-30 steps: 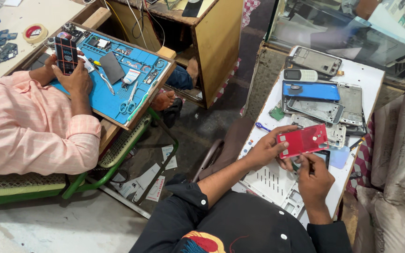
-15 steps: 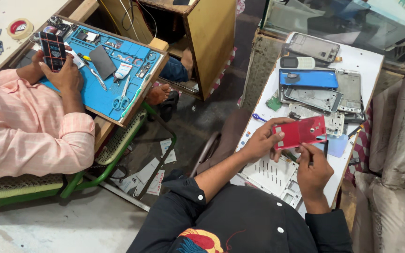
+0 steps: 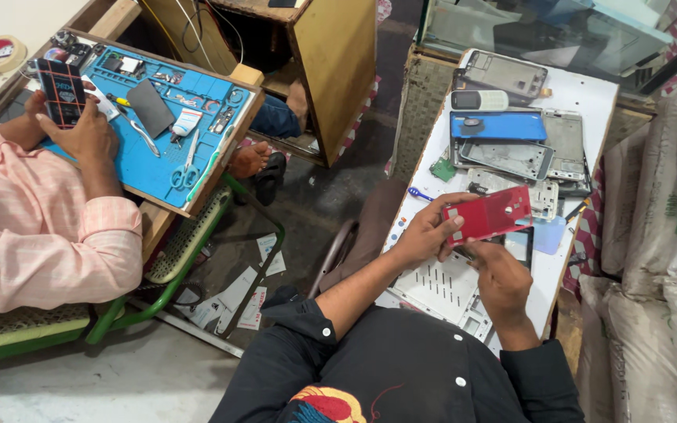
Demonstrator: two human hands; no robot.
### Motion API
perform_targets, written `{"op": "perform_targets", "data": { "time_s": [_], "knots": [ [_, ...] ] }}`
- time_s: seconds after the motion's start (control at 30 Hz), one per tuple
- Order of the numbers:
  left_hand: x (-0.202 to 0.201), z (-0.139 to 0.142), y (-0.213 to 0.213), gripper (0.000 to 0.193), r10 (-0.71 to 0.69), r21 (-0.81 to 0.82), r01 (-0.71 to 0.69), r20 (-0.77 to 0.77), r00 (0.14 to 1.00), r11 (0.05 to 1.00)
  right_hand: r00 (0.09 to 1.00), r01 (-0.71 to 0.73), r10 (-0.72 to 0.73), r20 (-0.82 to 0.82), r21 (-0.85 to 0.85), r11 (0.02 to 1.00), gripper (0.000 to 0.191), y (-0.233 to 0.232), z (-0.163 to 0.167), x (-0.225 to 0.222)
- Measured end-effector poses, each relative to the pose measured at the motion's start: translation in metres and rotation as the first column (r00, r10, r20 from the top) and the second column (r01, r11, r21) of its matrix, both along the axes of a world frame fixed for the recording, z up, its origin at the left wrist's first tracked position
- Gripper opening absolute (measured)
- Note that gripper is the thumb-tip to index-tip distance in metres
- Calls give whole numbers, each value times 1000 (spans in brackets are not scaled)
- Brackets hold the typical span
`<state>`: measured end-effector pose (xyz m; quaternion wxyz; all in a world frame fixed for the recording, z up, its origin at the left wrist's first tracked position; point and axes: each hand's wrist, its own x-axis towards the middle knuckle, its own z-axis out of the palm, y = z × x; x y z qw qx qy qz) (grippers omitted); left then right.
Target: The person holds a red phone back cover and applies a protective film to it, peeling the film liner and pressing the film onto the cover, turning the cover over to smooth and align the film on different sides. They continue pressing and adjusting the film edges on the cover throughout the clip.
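White and crowded, the narrow worktable [image 3: 589,94] runs away from the seated person in the black shirt, with pale sacks [image 3: 667,227] stacked along its right edge. Nearest, the right hand [image 3: 499,278] is curled low over the table, just under the red phone back cover [image 3: 489,215]; whether its fingers pinch a small tool or part I cannot tell. The left hand [image 3: 425,233] grips that cover by its left end, thumb on top and fingers beneath, holding it tilted and clear of the table. Judging by its look, the cover is a thin, light, fairly stiff shell with a smooth and probably slippery face, likely to flex or crack if squeezed in the middle, so the edges and corners seem the safest places to hold it. Beneath the hands lies a white perforated tray [image 3: 440,286], and a dark phone [image 3: 520,244] lies just beside the right hand. Farther on, a blue phone panel [image 3: 503,125], bare metal frames [image 3: 511,157], a small green circuit board [image 3: 442,168] and a pale keypad handset [image 3: 479,99] crowd the surface, leaving little free room to set anything down. Well apart on the left, another person in a pink shirt holds a dark phone [image 3: 60,90] over a blue repair mat [image 3: 158,157] with scissors [image 3: 186,168].
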<state>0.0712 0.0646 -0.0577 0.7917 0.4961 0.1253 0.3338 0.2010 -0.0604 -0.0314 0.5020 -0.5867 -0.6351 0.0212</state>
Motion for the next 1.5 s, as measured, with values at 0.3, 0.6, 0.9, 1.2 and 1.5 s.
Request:
{"op": "perform_targets", "data": {
  "time_s": [0.3,0.6,0.9,1.2,1.5],
  "knots": [
    [-1,1,4,49,-11,5,11,64,998,1000,991,101,-102,86,7,995,24,4,-8,2],
    [-2,0,3,51,19,14,-19,29,999,1000,979,108,-113,172,43,993,11,2,-9,2],
    [-10,5,1,50,-26,42,25,17,1000,999,990,70,-70,121,0,998,15,-1,-8,0],
    [-11,7,1,52,-20,49,19,10,1000,999,989,136,-133,63,-41,990,11,-1,-5,-1],
    [-10,4,0,55,-18,44,18,12,1000,999,978,210,-211,-4,-37,977,11,0,-3,-3]
  ]
}}
